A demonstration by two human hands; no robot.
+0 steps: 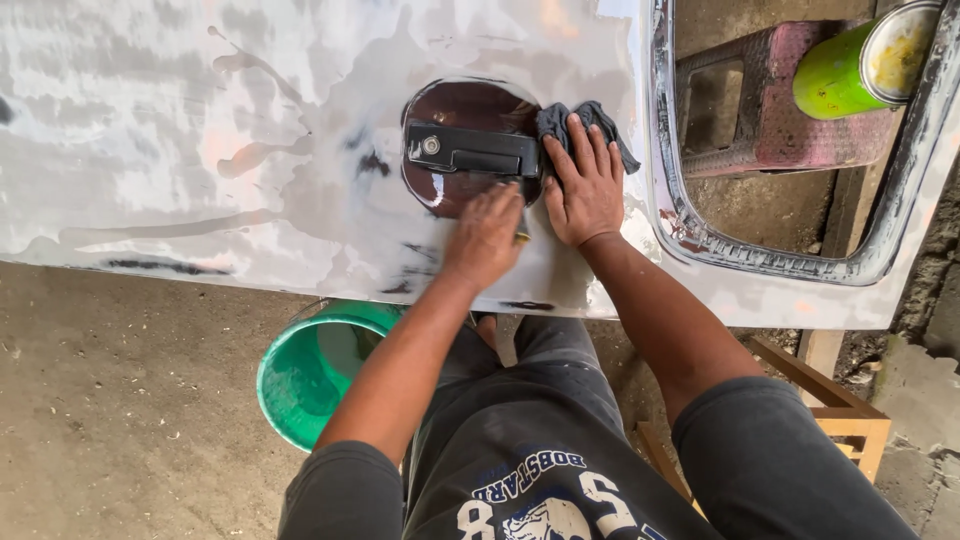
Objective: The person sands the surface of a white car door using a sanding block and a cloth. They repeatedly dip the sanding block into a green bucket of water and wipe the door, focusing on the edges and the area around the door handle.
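Note:
A car door panel (200, 130), sanded to patchy white and grey, lies flat in front of me. Its round maroon recess (470, 105) holds a black door handle (470, 150). My left hand (485, 235) presses on the panel just below the handle, fingers closed over a small yellowish sanding piece (522, 237) that is mostly hidden. My right hand (585, 185) lies flat beside it, fingers spread, holding down a dark grey cloth (595, 115) at the handle's right end.
A green bucket (310, 370) stands on the concrete floor under the panel's near edge. Through the panel's window opening (760, 262) I see a reddish concrete block (770, 100) and a green can (850, 65). A wooden frame (840, 410) stands at my right.

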